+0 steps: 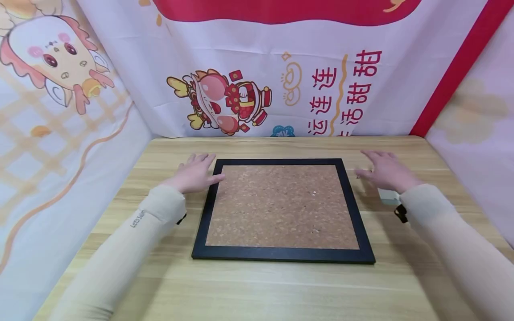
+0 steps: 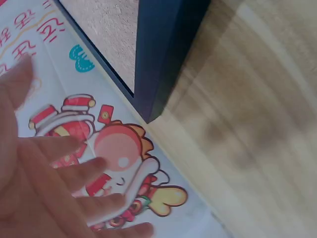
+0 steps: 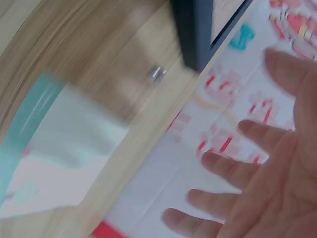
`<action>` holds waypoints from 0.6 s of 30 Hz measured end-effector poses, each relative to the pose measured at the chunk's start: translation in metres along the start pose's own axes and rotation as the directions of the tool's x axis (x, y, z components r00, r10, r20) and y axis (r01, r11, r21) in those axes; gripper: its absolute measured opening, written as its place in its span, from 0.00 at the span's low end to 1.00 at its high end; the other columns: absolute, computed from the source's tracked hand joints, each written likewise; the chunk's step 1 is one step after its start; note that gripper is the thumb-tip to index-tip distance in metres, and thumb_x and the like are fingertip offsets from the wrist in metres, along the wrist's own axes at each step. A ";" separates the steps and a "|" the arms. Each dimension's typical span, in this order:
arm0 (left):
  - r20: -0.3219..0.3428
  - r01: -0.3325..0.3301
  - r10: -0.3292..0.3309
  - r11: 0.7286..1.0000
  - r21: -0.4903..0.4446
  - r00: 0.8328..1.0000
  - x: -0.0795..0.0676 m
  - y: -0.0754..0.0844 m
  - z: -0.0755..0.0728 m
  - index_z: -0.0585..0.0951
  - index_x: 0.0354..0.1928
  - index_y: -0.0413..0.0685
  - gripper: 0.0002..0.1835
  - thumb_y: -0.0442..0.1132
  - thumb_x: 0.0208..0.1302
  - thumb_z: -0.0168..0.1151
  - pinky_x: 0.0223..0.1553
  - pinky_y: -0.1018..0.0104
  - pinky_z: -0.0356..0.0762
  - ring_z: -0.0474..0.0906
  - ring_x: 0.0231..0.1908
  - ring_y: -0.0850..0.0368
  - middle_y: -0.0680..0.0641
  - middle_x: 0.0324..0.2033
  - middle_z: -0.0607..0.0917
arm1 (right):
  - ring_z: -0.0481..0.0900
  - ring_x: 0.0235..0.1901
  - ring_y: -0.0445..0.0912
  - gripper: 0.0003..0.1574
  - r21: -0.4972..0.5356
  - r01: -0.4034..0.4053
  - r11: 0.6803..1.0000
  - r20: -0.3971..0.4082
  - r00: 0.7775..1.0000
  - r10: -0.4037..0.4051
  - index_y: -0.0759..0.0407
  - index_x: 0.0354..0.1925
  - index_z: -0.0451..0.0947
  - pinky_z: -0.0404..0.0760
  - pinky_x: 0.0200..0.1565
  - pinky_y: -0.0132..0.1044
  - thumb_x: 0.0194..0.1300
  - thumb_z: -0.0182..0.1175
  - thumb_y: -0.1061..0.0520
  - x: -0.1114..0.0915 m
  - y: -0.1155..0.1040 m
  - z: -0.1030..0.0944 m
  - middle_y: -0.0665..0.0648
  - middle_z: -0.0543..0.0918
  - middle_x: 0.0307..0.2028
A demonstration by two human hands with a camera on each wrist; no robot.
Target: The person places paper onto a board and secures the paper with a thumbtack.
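A black-framed cork board (image 1: pixel 283 207) lies flat on the wooden table, cork side up. My left hand (image 1: pixel 195 174) is by its upper left corner, fingers spread, the thumb seen over the frame's left edge. In the left wrist view this hand (image 2: pixel 54 183) holds nothing and shows a gap to the frame (image 2: pixel 166 54). To the right of the board, my right hand (image 1: pixel 383 170) is held with fingers extended and apart, gripping nothing. Near it on the table are a pale, teal-edged flat item (image 3: pixel 69 148), blurred and partly hidden in the head view, and a small shiny metal piece (image 3: pixel 157 74).
Printed cloth (image 1: pixel 241 44) hangs behind the table (image 1: pixel 257 290) and along both sides. A red band (image 1: pixel 458 71) runs down the cloth at the back right corner. Two small light marks show on the right half of the cork.
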State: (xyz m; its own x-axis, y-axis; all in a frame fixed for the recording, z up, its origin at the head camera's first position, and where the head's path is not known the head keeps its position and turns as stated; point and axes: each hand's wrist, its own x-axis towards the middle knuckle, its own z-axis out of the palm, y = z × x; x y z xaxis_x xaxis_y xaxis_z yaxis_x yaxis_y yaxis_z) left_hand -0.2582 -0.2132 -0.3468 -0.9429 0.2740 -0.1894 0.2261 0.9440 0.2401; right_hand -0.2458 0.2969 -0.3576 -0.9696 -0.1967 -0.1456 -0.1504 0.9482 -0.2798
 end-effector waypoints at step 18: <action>0.307 0.235 -0.124 0.905 -0.355 0.943 -0.011 -0.027 0.022 0.74 0.49 0.36 0.25 0.54 0.69 0.62 0.29 0.59 0.81 0.78 0.23 0.53 0.41 0.31 0.82 | 0.67 0.53 0.77 0.57 -0.027 -0.252 0.967 0.091 0.963 0.253 0.89 0.58 0.61 0.67 0.55 0.67 0.67 0.57 0.34 -0.022 0.095 0.000 0.86 0.66 0.56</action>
State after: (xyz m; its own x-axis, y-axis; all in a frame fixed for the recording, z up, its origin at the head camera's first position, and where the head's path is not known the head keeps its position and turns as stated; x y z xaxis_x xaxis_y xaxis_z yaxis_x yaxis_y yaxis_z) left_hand -0.2482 -0.2379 -0.3718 -0.8426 0.1974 -0.5011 -0.1039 0.8533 0.5109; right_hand -0.2387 0.3916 -0.3814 -0.9543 0.0279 -0.2974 0.0935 0.9735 -0.2088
